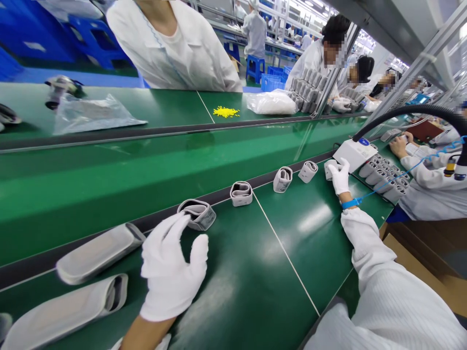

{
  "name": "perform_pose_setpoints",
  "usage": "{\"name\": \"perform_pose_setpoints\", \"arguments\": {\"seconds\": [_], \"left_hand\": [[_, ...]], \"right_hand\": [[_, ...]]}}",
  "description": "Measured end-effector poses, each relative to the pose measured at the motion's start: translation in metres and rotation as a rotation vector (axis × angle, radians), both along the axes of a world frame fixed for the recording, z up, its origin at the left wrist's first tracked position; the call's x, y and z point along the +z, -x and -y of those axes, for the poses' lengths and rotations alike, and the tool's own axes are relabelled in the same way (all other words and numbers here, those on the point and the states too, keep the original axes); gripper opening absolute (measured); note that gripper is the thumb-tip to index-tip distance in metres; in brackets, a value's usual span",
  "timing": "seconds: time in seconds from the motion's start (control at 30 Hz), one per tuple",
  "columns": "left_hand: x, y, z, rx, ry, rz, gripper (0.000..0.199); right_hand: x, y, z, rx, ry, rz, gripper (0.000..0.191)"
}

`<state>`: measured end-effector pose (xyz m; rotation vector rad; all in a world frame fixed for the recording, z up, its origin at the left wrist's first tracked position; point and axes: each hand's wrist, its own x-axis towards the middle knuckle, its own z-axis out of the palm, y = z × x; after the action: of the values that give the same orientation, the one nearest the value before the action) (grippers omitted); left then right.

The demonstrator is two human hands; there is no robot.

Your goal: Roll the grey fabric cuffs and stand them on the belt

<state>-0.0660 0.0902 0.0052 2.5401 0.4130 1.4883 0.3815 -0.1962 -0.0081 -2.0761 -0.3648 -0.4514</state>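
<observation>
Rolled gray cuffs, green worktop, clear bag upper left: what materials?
Rolled gray cuffs: probably fabric; matte, soft folds.
Green worktop: rubber or laminate sheet, can't tell which; semi-gloss, blurred light reflections.
Clear bag: likely plastic film; shiny, see-through, wrinkled.

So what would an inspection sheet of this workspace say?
Surface: green worktop, crossed by a pale line.
Job's things: grey rolled pieces in a spaced row; longer grey pieces at left.
Clutter: yellow bits and clear plastic bag on far bench.
Hands: both gloved; left hand at a rolled piece, thumb apart; right hand at another, grip unclear.
Cables: blue coiled cord from right wristband.
Surroundings: co-workers in white, blue stool.
</observation>
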Motion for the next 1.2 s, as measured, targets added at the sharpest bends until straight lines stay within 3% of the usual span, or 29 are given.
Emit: {"name": "perform_pose_setpoints", "arguments": {"seconds": [0.17,0.33,0.53,0.8,1.03,1.2], "left_hand": [[-0.001,-0.001,-0.001,0.04,-0.021,0.031,0.061],[-0.002,-0.001,-0.002,0.065,-0.036,0.023,0.069],[0.002,0.001,-0.001,0.034,-0.028,0.036,0.064],[0.007,0.004,0.004,0.06,-0.015,0.05,0.07],[0.002,0.011,0.007,0.001,-0.286,0.085,0.08],[0.0,0.014,0.015,-0.053,-0.31,0.037,0.071]], "right_hand": [[0.002,0.001,-0.003,0.157,-0.033,0.077,0.069],[0.005,0.002,-0.003,0.215,-0.024,0.182,0.062],[0.004,0.005,-0.005,0.171,-0.029,0.194,0.045],[0.014,0.027,-0.004,0.147,0.047,0.24,0.035],[0.01,0.022,-0.001,0.054,0.048,0.233,0.031],[0.01,0.017,0.003,0.033,0.055,0.199,0.029]]}}
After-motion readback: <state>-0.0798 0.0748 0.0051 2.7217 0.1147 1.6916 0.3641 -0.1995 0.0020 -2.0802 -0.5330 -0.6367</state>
